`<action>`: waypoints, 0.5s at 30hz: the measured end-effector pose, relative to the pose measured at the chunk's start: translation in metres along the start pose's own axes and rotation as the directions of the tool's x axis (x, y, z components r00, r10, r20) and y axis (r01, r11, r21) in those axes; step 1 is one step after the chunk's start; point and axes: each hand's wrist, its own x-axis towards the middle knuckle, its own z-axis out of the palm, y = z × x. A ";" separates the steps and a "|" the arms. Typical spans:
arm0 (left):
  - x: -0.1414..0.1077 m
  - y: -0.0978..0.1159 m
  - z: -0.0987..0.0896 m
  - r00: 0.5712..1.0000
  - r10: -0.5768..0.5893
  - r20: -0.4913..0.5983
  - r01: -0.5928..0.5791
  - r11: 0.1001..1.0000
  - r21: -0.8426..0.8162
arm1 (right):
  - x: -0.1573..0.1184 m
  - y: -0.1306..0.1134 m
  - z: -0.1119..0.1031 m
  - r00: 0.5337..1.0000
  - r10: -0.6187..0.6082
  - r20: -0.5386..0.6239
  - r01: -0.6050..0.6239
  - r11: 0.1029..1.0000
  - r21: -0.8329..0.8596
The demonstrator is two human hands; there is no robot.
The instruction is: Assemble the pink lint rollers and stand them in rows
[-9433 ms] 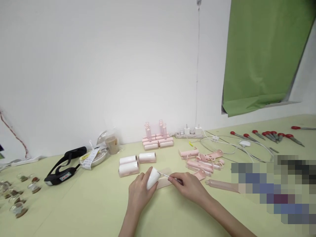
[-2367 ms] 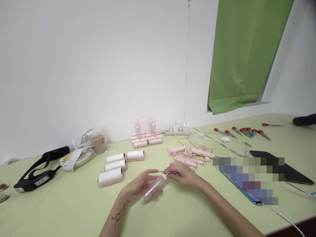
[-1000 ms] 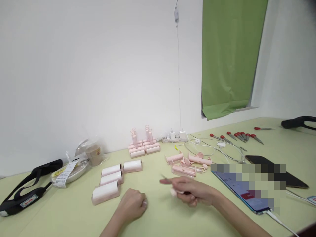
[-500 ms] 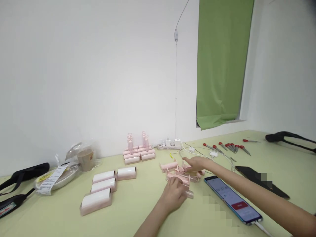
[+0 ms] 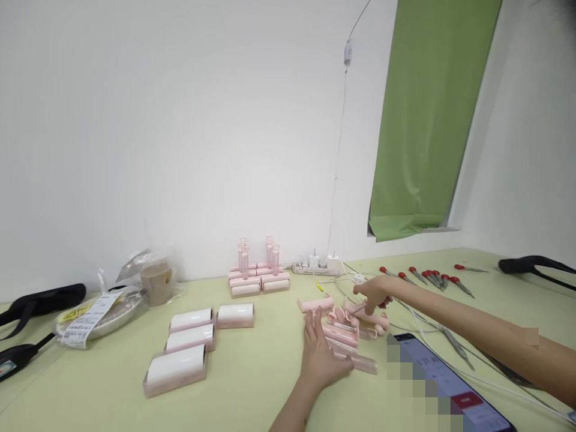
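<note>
A pile of pink plastic handle parts [image 5: 346, 324] lies on the pale green table [image 5: 252, 384]. My left hand [image 5: 321, 354] rests flat at the pile's near left side, fingers apart, holding nothing, next to a clear pink tube [image 5: 360, 362]. My right hand [image 5: 374, 293] reaches in from the right over the far side of the pile. Its fingers curl down onto a pink handle [image 5: 366, 315].
Several white rolls in pink cases [image 5: 176, 369] lie to the left. Stacked pink rollers [image 5: 257, 283], a power strip [image 5: 315, 267] and red-handled screwdrivers [image 5: 427, 278] are behind. A lit phone [image 5: 450, 390] lies near right. A bagged cup [image 5: 155, 282], a plate [image 5: 101, 315] and black straps [image 5: 40, 297] sit far left.
My left hand slid forward and opened flat beside the pink pile. My right hand curled its fingers down onto a pink handle. The view shifted left.
</note>
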 end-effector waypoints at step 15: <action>-0.001 -0.001 0.003 0.985 -0.055 -0.166 0.039 0.995 -0.096 | 0.099 -0.147 -0.023 0.796 -0.050 -0.603 0.278 0.916 0.291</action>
